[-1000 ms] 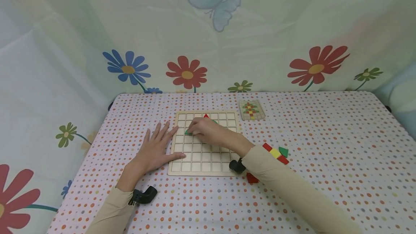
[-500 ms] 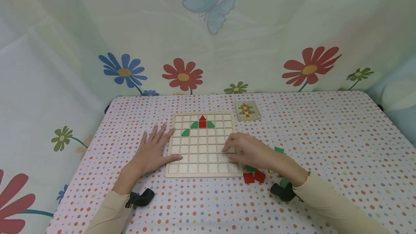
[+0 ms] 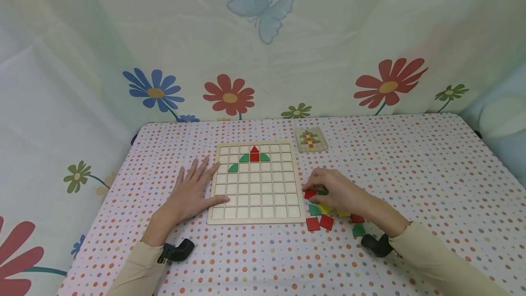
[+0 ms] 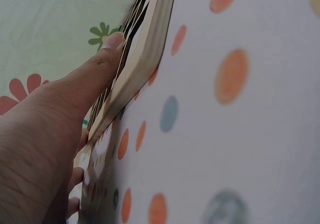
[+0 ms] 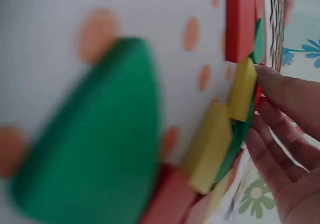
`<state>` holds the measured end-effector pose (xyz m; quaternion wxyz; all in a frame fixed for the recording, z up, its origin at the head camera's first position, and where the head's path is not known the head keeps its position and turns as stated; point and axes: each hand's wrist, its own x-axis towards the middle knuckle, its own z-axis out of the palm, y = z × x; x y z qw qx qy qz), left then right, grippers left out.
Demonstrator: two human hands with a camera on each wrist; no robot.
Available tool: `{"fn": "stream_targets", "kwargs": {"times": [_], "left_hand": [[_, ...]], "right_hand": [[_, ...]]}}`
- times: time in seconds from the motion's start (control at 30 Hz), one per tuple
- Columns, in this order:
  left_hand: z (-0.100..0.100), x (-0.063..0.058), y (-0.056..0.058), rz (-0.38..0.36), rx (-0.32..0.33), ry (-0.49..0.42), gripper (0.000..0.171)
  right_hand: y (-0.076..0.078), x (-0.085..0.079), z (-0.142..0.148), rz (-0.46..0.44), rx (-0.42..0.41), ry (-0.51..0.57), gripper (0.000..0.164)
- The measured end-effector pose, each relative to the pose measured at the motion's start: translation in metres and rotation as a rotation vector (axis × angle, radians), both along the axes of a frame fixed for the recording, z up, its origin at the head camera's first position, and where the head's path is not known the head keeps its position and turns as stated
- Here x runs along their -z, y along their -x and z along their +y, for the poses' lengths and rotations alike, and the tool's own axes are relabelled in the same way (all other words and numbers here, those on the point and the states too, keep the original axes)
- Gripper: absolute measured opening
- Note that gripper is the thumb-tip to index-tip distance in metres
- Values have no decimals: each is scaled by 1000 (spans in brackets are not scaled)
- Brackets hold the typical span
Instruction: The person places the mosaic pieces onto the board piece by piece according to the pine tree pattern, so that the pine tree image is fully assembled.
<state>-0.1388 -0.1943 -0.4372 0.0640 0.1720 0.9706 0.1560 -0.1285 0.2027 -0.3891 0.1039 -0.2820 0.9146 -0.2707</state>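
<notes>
My left hand (image 3: 186, 195) lies spread along the left edge of the wooden grid board (image 3: 255, 219), its thumb over the rim, as the left wrist view also shows. On the board are a red triangle (image 3: 255, 149), a red square (image 3: 255, 157) below it, and green quarter-circles at either side, with another green quarter-circle (image 3: 233, 168) one row lower to the left. Just right of the board, my right hand (image 3: 339, 191) pinches a red tile (image 3: 310, 193) at the loose pile. In the right wrist view, thumb and fingers partly hide that red tile (image 5: 258, 98).
Loose tiles lie around the right hand: red squares (image 3: 313, 224), yellow tiles (image 3: 325, 208), a green tile (image 3: 315, 209) and a green piece (image 3: 359, 230) nearer the wrist. A pattern card (image 3: 312, 140) with a coloured tree lies beyond the board's right corner on the dotted tablecloth (image 3: 263, 259).
My right hand has let go of the lower-left green quarter-circle on the board and moved right to the loose pile, where it takes a red tile. The left hand stays on the board.
</notes>
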Motion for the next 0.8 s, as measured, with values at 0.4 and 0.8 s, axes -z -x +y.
{"fn": "stream_targets", "kwargs": {"times": [0.4, 0.8], "left_hand": [[0, 2, 0, 5, -1, 3, 103], [0, 0, 1, -11, -1, 11, 102]], "right_hand": [[9, -10, -15, -113, 38, -14, 21], [23, -13, -20, -237, 19, -43, 24]]}}
